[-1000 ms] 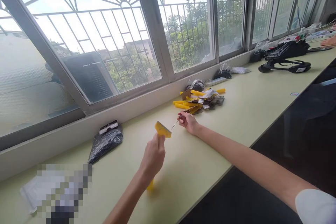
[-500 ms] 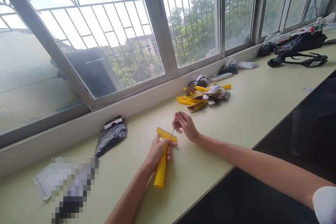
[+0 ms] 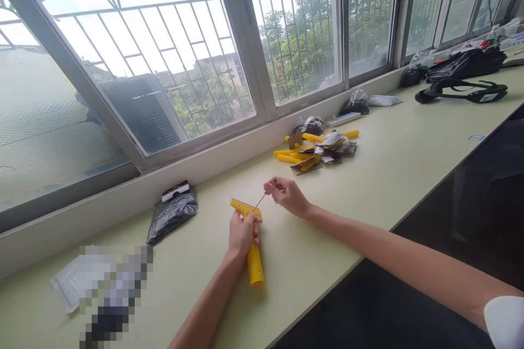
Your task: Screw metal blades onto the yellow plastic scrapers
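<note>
My left hand [image 3: 242,233] is closed round the neck of a yellow scraper [image 3: 255,266], whose wide head points away from me and whose round handle end points toward me. Between the fingers of my right hand [image 3: 287,196] is a thin screwdriver [image 3: 261,200]. Its metal shaft slants down to the left, and the tip meets the scraper head close to its right end. My fingers cover most of the screwdriver's handle. Whether a screw sits under the tip is too small to tell.
Beyond my right hand lies a pile of yellow handles and cardboard pieces [image 3: 313,151]. A black plastic-wrapped packet [image 3: 174,212] is at the left, near a clear bag [image 3: 82,278]. Farther right is a black strapped device [image 3: 462,91]. The pale table [image 3: 327,294] ends at a front edge.
The scraper and my left hand have shifted left, and the handle end now swings more to the right. My right hand has moved slightly left, with the screwdriver leaning at a lower slant.
</note>
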Demonstrator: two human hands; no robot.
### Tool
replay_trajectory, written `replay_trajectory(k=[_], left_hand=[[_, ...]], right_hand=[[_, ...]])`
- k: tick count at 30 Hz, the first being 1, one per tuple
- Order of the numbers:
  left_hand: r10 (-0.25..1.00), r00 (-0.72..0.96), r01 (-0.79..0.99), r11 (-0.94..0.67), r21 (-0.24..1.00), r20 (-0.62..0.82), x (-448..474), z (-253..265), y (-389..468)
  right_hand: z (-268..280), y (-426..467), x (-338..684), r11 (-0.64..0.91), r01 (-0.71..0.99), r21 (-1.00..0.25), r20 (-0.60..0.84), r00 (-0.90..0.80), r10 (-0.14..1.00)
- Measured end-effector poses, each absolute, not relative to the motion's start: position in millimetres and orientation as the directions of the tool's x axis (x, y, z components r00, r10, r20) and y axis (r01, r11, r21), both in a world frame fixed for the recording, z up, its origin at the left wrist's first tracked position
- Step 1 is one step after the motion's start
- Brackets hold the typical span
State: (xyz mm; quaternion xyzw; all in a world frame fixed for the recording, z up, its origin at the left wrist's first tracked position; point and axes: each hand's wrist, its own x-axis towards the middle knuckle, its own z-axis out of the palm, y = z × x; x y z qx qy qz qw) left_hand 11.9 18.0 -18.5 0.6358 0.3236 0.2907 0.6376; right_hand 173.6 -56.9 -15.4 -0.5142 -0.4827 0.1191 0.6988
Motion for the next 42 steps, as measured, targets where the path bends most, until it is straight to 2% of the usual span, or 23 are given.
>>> replay_trajectory(k=[5,10,12,14,19,25,29,32,35,39,42], left_hand=[[0.855,0.517,0.025,0.027,0.999,-0.036,11,-15,33],[0.856,0.517,0.082,-0.018,0.996,-0.027,7,-12,41],[0.849,0.527,0.091,-0.014,0.996,-0.036,6,-12,42],[0.839,0.543,0.093,-0.011,0.996,-0.041,5,-11,42],[0.792,0.611,0.120,-0.068,0.990,-0.020,0,-11,45],[0.735,0.677,0.169,-0.184,0.968,0.021,-1,-8,43],[0.753,0.656,0.184,-0.234,0.954,0.058,1,-7,40],[0.783,0.622,0.168,-0.167,0.972,0.026,1,-10,41],[0.794,0.608,0.140,-0.097,0.985,-0.008,0,-13,43],[0.797,0.603,0.136,-0.087,0.987,-0.013,0,-12,43],[0.796,0.605,0.145,-0.096,0.985,-0.012,1,-11,42]], right_hand=[[-26,-57,186,0.324,0.615,-0.719,0.605,0.324,0.728],[-31,-59,187,0.303,0.858,-0.414,0.659,0.053,0.751],[-31,-59,185,0.242,0.918,-0.314,0.640,0.016,0.769],[-31,-59,183,0.198,0.943,-0.267,0.608,0.006,0.794],[-30,-62,183,0.154,0.938,-0.309,0.523,0.032,0.852],[-24,-61,190,0.149,0.711,-0.687,0.404,0.204,0.892],[-20,-61,189,0.116,0.632,-0.766,0.328,0.231,0.916],[-22,-62,185,0.131,0.678,-0.723,0.380,0.232,0.896],[-25,-63,183,0.140,0.809,-0.571,0.459,0.173,0.872],[-26,-61,182,0.056,0.925,-0.376,0.450,0.129,0.884],[-28,-59,182,0.042,0.928,-0.371,0.441,0.136,0.887]])
